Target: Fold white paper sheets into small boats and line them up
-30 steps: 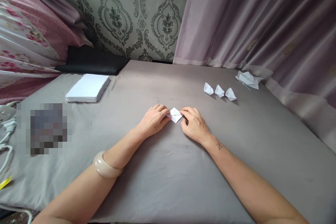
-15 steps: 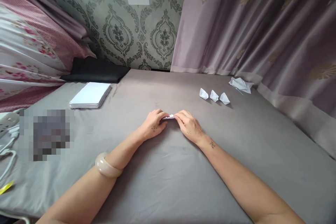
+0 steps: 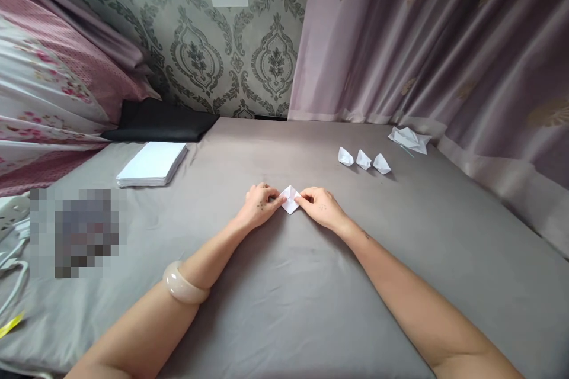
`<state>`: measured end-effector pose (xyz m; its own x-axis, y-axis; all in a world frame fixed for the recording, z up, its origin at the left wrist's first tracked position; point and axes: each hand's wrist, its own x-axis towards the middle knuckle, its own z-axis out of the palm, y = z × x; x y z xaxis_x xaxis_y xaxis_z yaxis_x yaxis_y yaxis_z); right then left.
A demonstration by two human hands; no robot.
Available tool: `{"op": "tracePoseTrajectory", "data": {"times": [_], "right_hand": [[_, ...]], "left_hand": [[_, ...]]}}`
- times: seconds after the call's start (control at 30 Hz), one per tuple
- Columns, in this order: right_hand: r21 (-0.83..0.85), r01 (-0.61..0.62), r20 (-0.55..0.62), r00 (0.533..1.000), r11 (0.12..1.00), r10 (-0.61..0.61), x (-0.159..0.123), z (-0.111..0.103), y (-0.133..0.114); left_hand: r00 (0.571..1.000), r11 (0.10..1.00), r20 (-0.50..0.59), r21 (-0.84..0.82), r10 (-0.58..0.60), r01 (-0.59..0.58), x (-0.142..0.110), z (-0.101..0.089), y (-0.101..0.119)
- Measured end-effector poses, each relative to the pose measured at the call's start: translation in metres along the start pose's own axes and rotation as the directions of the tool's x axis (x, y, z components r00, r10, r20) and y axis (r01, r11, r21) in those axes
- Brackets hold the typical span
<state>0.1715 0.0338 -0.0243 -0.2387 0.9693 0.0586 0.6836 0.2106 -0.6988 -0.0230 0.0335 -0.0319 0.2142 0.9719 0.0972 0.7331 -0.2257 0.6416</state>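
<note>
Near the centre of the frame, a small white diamond of folded paper [image 3: 290, 200] is held between two bare hands. The left hand [image 3: 259, 204] pinches its left corner between thumb and curled fingers; the right hand [image 3: 323, 208] grips the right corner the same way. A glossy cream-coloured bangle [image 3: 185, 284] circles the left forearm, lower left of centre.

Both forearms reach in from the bottom of the frame over a smooth grey cloth surface [image 3: 284, 308]. Right of centre and farther up, three small white folded-paper pieces [image 3: 363, 160] stand in a row, just beside one another. Beyond them, toward the upper right, lies a loose pile of white folded paper [image 3: 409, 140]. Left of centre sits a neat rectangular stack of white paper sheets [image 3: 152, 161], near a black sheet of smooth material [image 3: 160, 121]. A pixelated patch at the left hides what lies there.
</note>
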Motion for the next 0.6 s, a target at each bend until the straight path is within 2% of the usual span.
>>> {"op": "tracePoseTrajectory", "data": {"times": [0.1, 0.17, 0.33, 0.43, 0.6], "right_hand": [[-0.112, 0.028, -0.013, 0.999, 0.993, -0.030, 0.002, 0.000, 0.000], [-0.130, 0.042, -0.003, 0.999, 0.991, -0.042, 0.004, 0.000, 0.000], [0.033, 0.050, 0.076, 0.996, 0.998, -0.053, 0.014, -0.003, 0.007], [0.088, 0.048, 0.113, 0.992, 0.995, -0.058, 0.018, -0.004, 0.012], [0.098, 0.232, 0.089, 0.967, 0.968, -0.241, 0.015, -0.004, 0.019]], "left_hand": [[0.999, 0.998, -0.007, 0.047, -0.034, 0.034, 0.003, -0.001, 0.002], [1.000, 0.999, 0.000, 0.041, -0.027, 0.027, 0.004, -0.002, 0.003], [0.998, 0.999, 0.070, -0.052, 0.005, -0.001, 0.007, -0.006, 0.002], [0.993, 0.997, 0.088, -0.039, 0.073, -0.070, 0.008, -0.007, -0.001], [0.979, 0.979, 0.062, 0.056, 0.192, -0.195, 0.009, -0.006, -0.006]]}}
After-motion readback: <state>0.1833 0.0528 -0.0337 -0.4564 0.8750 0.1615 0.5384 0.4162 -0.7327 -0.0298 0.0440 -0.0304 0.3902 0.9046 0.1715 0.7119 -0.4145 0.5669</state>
